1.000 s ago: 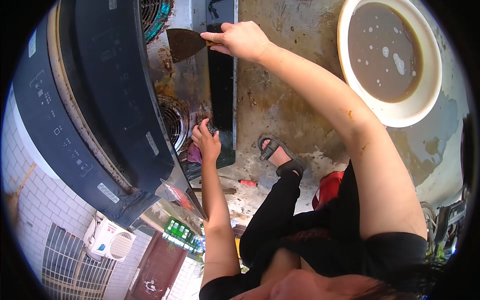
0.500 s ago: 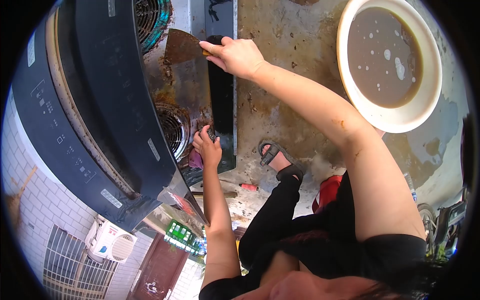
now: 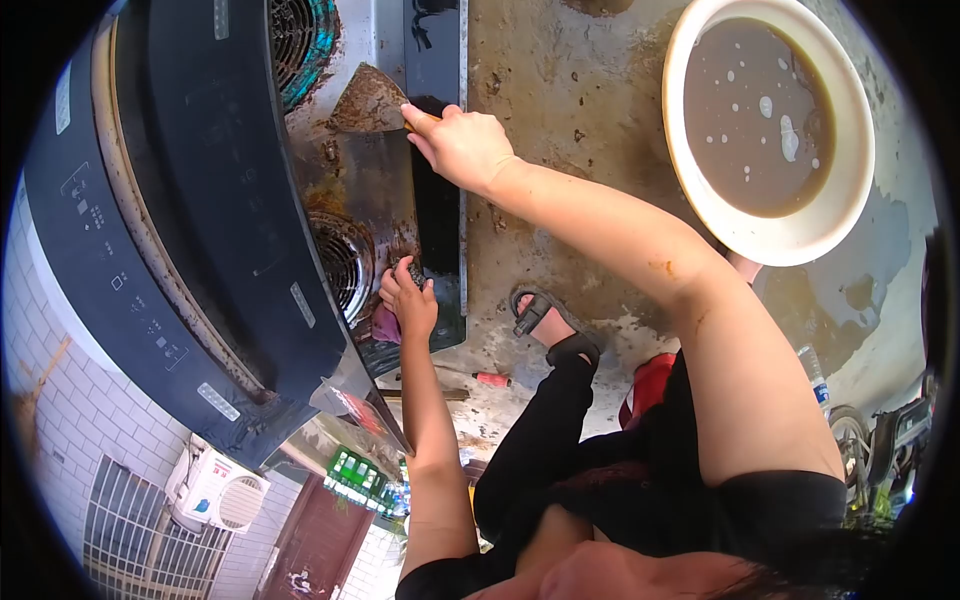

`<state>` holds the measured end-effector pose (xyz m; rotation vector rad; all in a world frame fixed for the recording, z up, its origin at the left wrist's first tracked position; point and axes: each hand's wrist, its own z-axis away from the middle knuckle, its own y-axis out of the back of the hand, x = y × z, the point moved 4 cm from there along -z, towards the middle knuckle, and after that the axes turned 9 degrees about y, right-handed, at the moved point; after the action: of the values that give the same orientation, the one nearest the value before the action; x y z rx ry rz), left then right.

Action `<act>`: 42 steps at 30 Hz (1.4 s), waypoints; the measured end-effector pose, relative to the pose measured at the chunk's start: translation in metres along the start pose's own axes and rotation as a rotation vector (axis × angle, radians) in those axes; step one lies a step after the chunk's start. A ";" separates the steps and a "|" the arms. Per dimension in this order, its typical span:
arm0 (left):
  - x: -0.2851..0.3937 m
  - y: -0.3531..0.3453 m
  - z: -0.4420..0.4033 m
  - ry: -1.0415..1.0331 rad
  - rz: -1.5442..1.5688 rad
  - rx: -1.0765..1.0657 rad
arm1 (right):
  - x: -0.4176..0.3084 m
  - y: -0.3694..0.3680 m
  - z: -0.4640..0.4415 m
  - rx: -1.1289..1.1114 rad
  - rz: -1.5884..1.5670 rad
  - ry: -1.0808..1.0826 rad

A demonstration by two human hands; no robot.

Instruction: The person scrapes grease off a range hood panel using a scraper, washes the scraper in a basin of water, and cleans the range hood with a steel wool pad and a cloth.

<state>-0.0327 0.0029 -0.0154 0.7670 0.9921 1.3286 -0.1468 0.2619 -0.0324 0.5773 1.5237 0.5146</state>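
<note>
My right hand [image 3: 465, 145] is closed around the handle of a scraper [image 3: 368, 103] with a wide, rusty-looking blade. The blade lies over the greasy metal panel [image 3: 385, 170] of a dark range hood [image 3: 200, 180], below its upper round grille [image 3: 298, 45]. Near the lower round grille [image 3: 343, 265], my left hand [image 3: 410, 300] has its fingers curled over a grey metal scrubber [image 3: 408, 270] at the panel's edge. A purple cloth [image 3: 385, 324] shows beside that hand, partly under it.
A white basin [image 3: 852, 180] of murky water stands at the upper right on the wet, stained floor [image 3: 560, 180]. A red-handled object [image 3: 491, 380] lies near my sandalled foot [image 3: 545, 318]. Green bottles [image 3: 360, 478], an air-conditioner unit [image 3: 215, 487] and a plastic bottle [image 3: 815, 375] also show.
My right hand has moved down with the scraper, whose blade has changed its tilt. My left hand stays near the lower grille with the scrubber. The whole view has shifted slightly.
</note>
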 end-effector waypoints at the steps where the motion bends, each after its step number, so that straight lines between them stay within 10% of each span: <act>1: 0.001 -0.001 -0.001 -0.001 0.019 -0.013 | -0.005 0.000 -0.001 0.008 -0.018 -0.011; 12: 0.001 0.009 0.000 -0.025 0.075 -0.036 | -0.018 0.002 -0.003 0.038 -0.167 -0.051; 23: 0.037 0.054 0.001 -0.057 0.148 0.406 | -0.026 0.010 0.023 -0.075 -0.293 -0.161; 30: 0.103 0.032 -0.057 0.326 1.824 -0.302 | -0.041 -0.030 0.071 -0.255 -0.330 0.099; 42: 0.078 0.010 -0.090 0.471 2.084 -0.096 | -0.001 -0.026 0.060 -0.213 -0.338 0.225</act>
<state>-0.1211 0.0735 -0.0541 1.4985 0.0681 3.3656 -0.0879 0.2395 -0.0498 0.0933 1.7104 0.4823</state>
